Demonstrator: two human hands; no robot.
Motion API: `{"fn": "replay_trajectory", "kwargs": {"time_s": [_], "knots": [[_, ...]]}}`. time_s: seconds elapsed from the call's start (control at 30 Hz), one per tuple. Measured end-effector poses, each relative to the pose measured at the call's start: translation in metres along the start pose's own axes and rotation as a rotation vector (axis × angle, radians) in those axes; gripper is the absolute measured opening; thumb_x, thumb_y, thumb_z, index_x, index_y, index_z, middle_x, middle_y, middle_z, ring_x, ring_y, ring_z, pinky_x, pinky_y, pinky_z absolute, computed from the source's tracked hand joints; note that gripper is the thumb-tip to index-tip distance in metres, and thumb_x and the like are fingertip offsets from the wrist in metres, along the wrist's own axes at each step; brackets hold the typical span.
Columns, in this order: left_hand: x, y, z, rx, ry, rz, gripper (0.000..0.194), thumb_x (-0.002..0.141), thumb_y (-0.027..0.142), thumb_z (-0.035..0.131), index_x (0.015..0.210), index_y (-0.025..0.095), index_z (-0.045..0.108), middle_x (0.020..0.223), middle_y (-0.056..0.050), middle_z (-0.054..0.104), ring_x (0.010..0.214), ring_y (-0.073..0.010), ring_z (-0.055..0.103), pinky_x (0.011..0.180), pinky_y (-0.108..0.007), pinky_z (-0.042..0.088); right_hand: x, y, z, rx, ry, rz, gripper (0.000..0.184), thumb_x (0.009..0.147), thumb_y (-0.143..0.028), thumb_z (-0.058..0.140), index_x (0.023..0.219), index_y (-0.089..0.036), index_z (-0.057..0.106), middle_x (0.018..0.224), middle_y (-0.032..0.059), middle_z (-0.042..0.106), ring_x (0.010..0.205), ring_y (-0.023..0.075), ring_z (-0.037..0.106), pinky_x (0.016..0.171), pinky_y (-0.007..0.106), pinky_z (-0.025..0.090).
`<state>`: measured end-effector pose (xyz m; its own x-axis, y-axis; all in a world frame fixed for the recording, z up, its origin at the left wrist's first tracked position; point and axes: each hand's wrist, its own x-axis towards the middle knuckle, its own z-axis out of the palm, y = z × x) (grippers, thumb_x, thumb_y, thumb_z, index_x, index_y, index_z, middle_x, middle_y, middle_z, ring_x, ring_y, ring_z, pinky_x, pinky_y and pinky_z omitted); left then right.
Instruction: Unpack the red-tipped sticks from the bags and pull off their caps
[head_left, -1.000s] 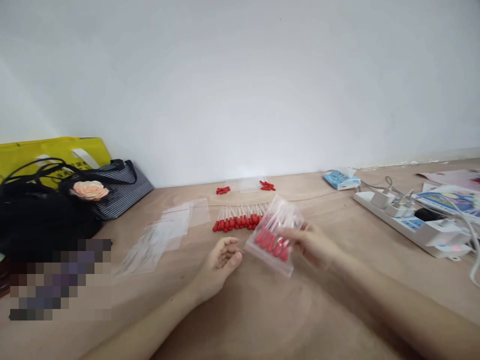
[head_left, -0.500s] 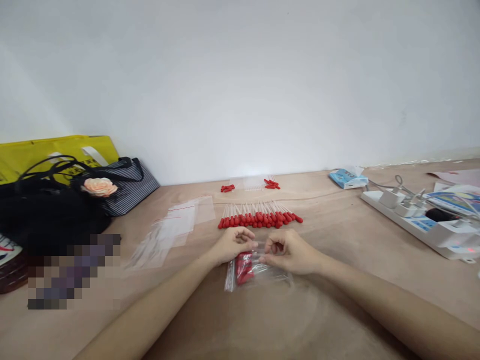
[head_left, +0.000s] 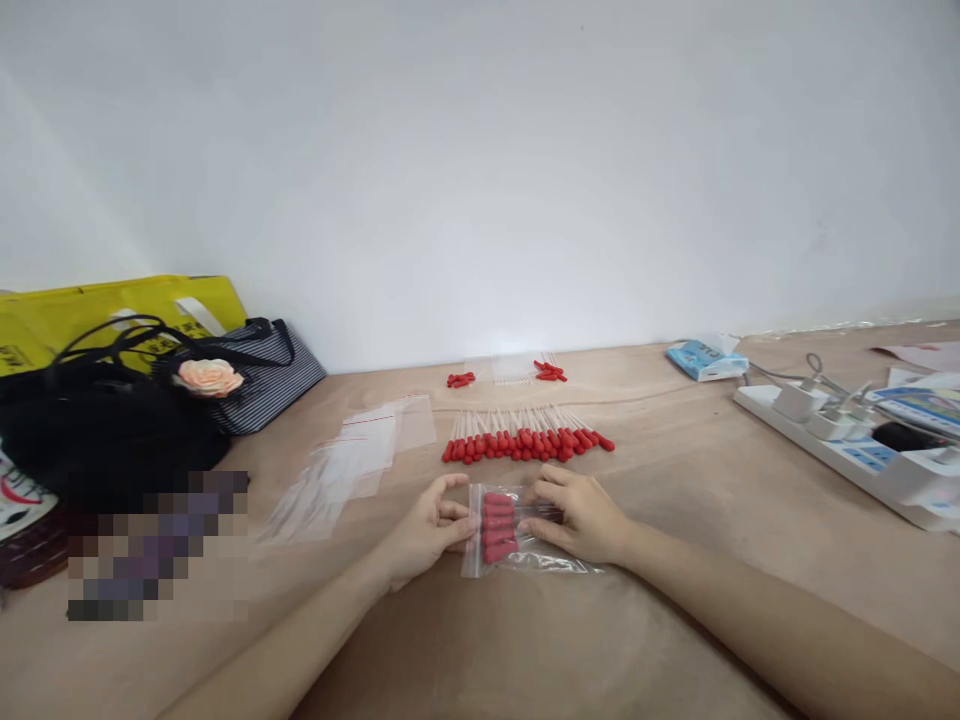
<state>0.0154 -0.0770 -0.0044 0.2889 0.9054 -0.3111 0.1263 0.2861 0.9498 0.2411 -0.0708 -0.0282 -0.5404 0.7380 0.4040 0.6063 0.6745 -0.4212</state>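
Note:
A clear zip-lock bag point(head_left: 551, 560) lies low over the table in front of me, its zip end to the left. Inside it, several red-headed sticks point(head_left: 499, 525) are lined up side by side, heads near the zip. My left hand point(head_left: 431, 530) is closed at the zip edge, thumb and fingers around it. My right hand point(head_left: 581, 515) grips the upper part of the bag to the right of the red heads, hiding part of the sticks. Just beyond, a row of loose red-headed sticks point(head_left: 525, 443) lies with the pale ends pointing away.
Flat clear bags point(head_left: 337, 465) lie overlapped to the left. Packed bags with red heads point(head_left: 550, 371) rest by the wall. A power strip point(head_left: 840, 450) with chargers and a tissue pack point(head_left: 706, 358) stand right; a striped bag point(head_left: 281, 375) and yellow bag point(head_left: 180, 300) stand left.
The bag now lies flatter, its red heads in a neat row. My left hand has moved left and down to the zip edge; my right hand stays at the bag's right part.

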Motion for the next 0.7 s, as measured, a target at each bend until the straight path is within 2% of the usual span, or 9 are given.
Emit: {"fn": "replay_trajectory", "kwargs": {"time_s": [0.1, 0.23, 0.37, 0.5, 0.6, 0.7], "knots": [[0.008, 0.0, 0.003, -0.017, 0.008, 0.017, 0.069, 0.053, 0.032, 0.077, 0.108, 0.02, 0.037, 0.064, 0.007, 0.057, 0.058, -0.0096, 0.058, 0.064, -0.027, 0.047, 0.002, -0.008, -0.001, 0.015, 0.055, 0.037, 0.019, 0.078, -0.038, 0.054, 0.085, -0.021, 0.058, 0.082, 0.0018, 0.057, 0.071, 0.0131, 0.054, 0.062, 0.024, 0.039], [0.019, 0.0, 0.007, -0.038, -0.007, 0.048, 0.069, 0.05, 0.03, 0.079, 0.104, 0.019, 0.037, 0.063, 0.006, 0.06, 0.061, -0.0131, 0.062, 0.066, -0.03, 0.049, 0.012, -0.023, -0.002, 0.085, 0.162, 0.087, 0.012, 0.076, -0.032, 0.058, 0.077, -0.02, 0.059, 0.077, 0.0023, 0.058, 0.075, 0.0151, 0.052, 0.065, 0.027, 0.04], [0.021, 0.002, 0.012, -0.034, -0.017, 0.051, 0.072, 0.048, 0.03, 0.08, 0.104, 0.017, 0.036, 0.061, 0.004, 0.061, 0.062, -0.015, 0.062, 0.066, -0.031, 0.049, 0.027, -0.023, 0.006, 0.095, 0.125, 0.116, 0.021, 0.075, -0.031, 0.059, 0.093, -0.02, 0.06, 0.089, 0.0059, 0.06, 0.086, 0.0193, 0.051, 0.076, 0.035, 0.039], [0.018, 0.003, 0.016, -0.005, -0.004, 0.067, 0.071, 0.048, 0.03, 0.079, 0.102, 0.016, 0.037, 0.059, 0.004, 0.062, 0.061, -0.0142, 0.061, 0.065, -0.03, 0.047, 0.035, -0.015, 0.015, 0.181, 0.108, 0.184, 0.025, 0.079, -0.026, 0.054, 0.103, -0.019, 0.057, 0.097, 0.0071, 0.06, 0.092, 0.0197, 0.052, 0.079, 0.036, 0.038], [0.018, 0.001, 0.017, 0.028, -0.013, 0.082, 0.068, 0.049, 0.03, 0.079, 0.101, 0.017, 0.038, 0.058, 0.005, 0.061, 0.062, -0.0142, 0.061, 0.066, -0.029, 0.045, 0.035, -0.013, 0.013, 0.166, 0.081, 0.069, 0.028, 0.08, -0.017, 0.049, 0.105, -0.024, 0.056, 0.101, 0.0052, 0.058, 0.095, 0.0184, 0.05, 0.08, 0.036, 0.036], [0.019, -0.002, 0.018, 0.05, -0.02, 0.097, 0.07, 0.049, 0.029, 0.079, 0.102, 0.018, 0.036, 0.058, 0.006, 0.06, 0.063, -0.0139, 0.061, 0.067, -0.028, 0.042, 0.033, -0.015, 0.008, 0.049, 0.033, -0.095, 0.031, 0.078, -0.011, 0.048, 0.102, -0.028, 0.058, 0.109, 0.004, 0.053, 0.1, 0.0186, 0.046, 0.082, 0.036, 0.032]]}}
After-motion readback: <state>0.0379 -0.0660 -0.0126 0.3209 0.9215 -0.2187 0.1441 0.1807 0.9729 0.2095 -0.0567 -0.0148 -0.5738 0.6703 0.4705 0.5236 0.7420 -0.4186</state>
